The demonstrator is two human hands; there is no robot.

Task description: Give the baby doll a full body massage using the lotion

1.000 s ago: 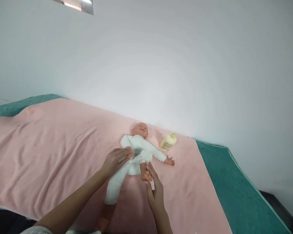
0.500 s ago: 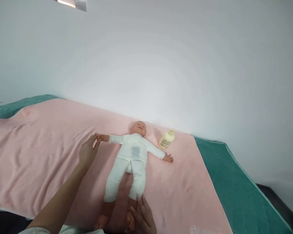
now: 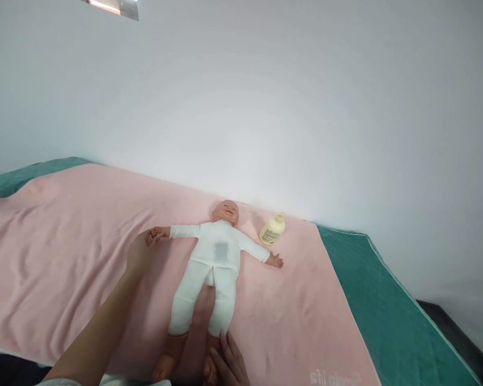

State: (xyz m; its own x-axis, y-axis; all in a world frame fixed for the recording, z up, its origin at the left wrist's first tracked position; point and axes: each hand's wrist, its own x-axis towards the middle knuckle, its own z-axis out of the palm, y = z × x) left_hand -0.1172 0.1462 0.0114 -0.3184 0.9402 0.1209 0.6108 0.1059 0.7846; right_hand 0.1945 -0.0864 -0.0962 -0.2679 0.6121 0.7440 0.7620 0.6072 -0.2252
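Observation:
A baby doll [image 3: 215,246] in a white top and trousers lies on its back, arms spread, on a pink blanket [image 3: 298,316]. My left hand [image 3: 140,252] is closed around the doll's hand on the left, its fingertips partly hidden behind it. My right hand [image 3: 231,362] lies against the doll's bare lower leg on the right, fingers stretched out and thumb apart near the foot. The doll's chest bears a grey square patch [image 3: 221,251].
A pale yellow pump bottle [image 3: 272,230] stands beside the doll's outstretched arm on the right. Green cloth [image 3: 370,295] shows under the blanket at both ends. Behind rises a plain white wall [image 3: 241,96], close to the doll's head.
My left hand has closed around the doll's hand, where its fingers were straighter before. My right hand stays at the doll's leg. The whole view has shifted slightly.

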